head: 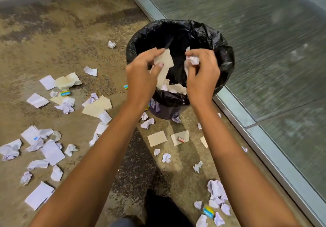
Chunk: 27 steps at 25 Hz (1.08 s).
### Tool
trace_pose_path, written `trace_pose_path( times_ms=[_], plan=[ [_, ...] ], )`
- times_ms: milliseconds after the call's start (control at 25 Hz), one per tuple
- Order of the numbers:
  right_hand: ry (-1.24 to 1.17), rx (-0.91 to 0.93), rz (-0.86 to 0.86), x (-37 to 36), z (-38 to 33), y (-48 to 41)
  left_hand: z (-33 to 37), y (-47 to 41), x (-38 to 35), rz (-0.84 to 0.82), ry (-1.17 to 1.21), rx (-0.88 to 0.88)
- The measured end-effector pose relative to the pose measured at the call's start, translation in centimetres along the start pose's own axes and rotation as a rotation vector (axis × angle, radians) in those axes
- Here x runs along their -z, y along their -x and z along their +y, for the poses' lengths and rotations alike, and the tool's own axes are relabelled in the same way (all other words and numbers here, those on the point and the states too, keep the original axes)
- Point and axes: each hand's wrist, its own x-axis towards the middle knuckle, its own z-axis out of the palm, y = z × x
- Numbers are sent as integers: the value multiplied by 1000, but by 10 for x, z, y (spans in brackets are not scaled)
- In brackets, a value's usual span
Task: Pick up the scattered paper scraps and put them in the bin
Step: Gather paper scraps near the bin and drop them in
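Both are over the bin [226, 62] at upper centre: the left hand [142, 75] pinches a beige scrap [165, 62], the right hand [202, 76] grips a crumpled scrap [194, 60]; dropping both looks next, with many loose scraps [53, 152] still lower left.

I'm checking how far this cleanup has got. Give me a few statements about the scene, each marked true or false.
1. The left hand and right hand are both over the bin. True.
2. The left hand holds a crumpled white ball. False: it holds a flat beige piece; the right hand holds the crumpled white paper.
3. Some paper already lies inside the bin. True.
4. The carpet is free of scraps. False: many scraps lie on the carpet.
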Motion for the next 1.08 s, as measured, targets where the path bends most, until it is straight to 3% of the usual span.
trace_pose_path(
  times_ms=[80, 160, 240, 320, 360, 440, 560, 720, 800, 1080],
  plan=[
    [50, -50, -137, -4, 8, 3, -6, 3, 0, -56, 31, 12],
    [57, -31, -142, 1, 8, 12, -13, 17, 5, 7, 37, -41],
    [51, 4, 29, 12, 5, 30, -26, 38, 7, 215, 1, -107],
    [68, -20, 249, 18, 7, 60, -50, 63, 2, 397, 10, -23],
    [69, -54, 296, 18, 13, 78, -66, 74, -2, 411, 12, 48],
    [56, -161, 239, 10, 33, 115, -106, 94, -12, 304, -19, 222],
    [177, -327, -82, -18, 80, 155, -165, 116, -28, 54, -124, 468],
    [476, -549, -620, -57, 145, 172, -207, 116, -43, -306, -486, 362],
    [511, -524, -730, -69, 162, 173, -213, 103, -50, -446, -600, 337],
    [537, -240, -805, -65, 175, 203, -226, 62, -75, -740, -755, 277]
  ],
)
